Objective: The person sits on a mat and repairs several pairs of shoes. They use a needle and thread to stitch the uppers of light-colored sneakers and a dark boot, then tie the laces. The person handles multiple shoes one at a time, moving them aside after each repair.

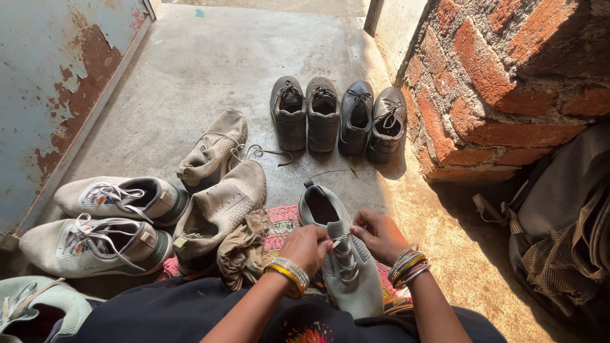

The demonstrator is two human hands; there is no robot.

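Two hands meet over a grey knit fabric sneaker (346, 263) on a pink patterned mat (284, 219): the left hand (308, 248) and right hand (379, 234), wrists bangled, fingers curled, each pinch its thin white lace (342, 240). Beige dusty shoes (219, 184) lie alongside.

Both forearms are bare, the left hand (309, 246) wearing silver and yellow bangles at its wrist, the right hand (379, 235) silver, yellow and pink ones, above dark clothing with an orange print.

Grey-green sneaker (346, 267), white laces (343, 254)
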